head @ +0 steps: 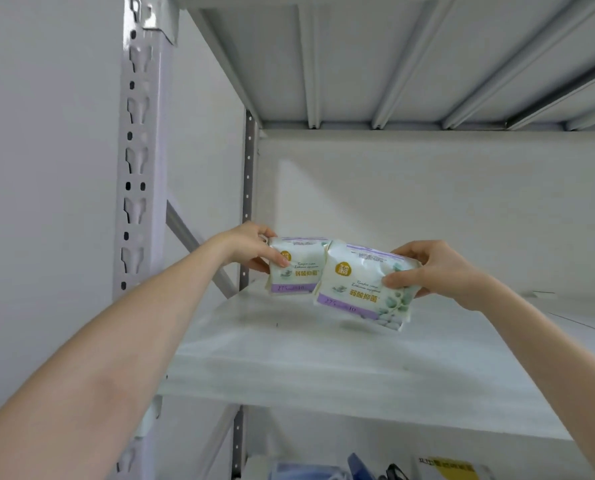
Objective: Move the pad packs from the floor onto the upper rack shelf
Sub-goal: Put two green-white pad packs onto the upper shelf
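Two white pad packs with purple bands and green leaf print are held side by side over the upper rack shelf (324, 362). My left hand (251, 247) grips the left pad pack (298, 271) at its left edge, near the shelf's back left corner. My right hand (431, 271) grips the right pad pack (358, 289) at its right edge; this pack is tilted, hangs slightly above the shelf surface, and overlaps the left pack's right side. Whether the left pack touches the shelf cannot be told.
The grey perforated front upright (138, 168) stands at the left, with a diagonal brace behind it. Another shelf's ribbed underside (393, 64) is overhead. A white wall backs the rack. On the level below lie a blue item (324, 471) and a yellow-labelled pack (452, 467).
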`<state>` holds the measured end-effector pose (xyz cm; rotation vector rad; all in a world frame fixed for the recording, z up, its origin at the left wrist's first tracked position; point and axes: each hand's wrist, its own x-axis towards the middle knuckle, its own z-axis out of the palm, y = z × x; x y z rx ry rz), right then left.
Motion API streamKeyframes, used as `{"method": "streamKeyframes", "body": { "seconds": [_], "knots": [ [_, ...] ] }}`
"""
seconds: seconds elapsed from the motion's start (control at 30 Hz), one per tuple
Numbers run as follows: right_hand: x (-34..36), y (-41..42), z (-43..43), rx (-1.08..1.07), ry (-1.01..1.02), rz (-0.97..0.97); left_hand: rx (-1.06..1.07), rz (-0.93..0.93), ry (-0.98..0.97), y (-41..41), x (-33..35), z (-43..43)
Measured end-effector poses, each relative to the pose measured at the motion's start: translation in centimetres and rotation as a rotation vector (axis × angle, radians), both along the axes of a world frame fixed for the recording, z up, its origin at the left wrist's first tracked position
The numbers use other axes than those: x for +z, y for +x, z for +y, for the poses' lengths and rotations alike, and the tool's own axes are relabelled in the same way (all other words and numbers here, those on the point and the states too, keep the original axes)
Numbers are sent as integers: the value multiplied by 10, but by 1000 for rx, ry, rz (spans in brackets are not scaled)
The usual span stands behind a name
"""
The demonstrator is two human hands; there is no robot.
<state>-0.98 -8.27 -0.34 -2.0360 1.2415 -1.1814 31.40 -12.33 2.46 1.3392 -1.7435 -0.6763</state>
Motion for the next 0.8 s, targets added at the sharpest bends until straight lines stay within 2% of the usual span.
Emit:
{"method": "streamKeyframes", "body": {
  "seconds": [0.43, 0.8],
  "knots": [
    [23, 35, -110, 54, 113, 125, -11, -56, 154, 32, 9, -117],
    [16, 38, -150, 68, 235, 217, -37, -99, 303, 50, -7, -156]
  ]
}}
